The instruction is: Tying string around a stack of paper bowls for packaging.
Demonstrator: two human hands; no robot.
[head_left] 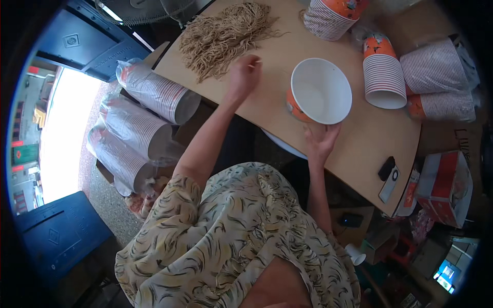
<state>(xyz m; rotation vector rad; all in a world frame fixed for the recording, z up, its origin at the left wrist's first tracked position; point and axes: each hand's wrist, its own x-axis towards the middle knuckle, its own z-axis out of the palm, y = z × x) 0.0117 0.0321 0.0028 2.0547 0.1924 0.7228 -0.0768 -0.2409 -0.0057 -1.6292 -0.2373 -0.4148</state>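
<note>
A large paper bucket [322,92], white inside with an orange printed outside, is tipped on the table with its mouth toward me. My right hand [321,143] grips it at the near lower side, the thumb and fingers against its wall. My left hand [245,77] is closed, raised at the near edge of a tangled heap of tan cords [226,36]. A small pale bit shows at its fingertips, but I cannot make out what it is. The bucket and my left hand are apart.
Nested bucket stacks [384,72] stand and lie along the table's [367,149] far right side, some in plastic. More wrapped stacks [136,128] lie to the left below the table. A grey remote [390,184] and a black object [386,168] lie near the right edge. A fan [144,7] stands behind.
</note>
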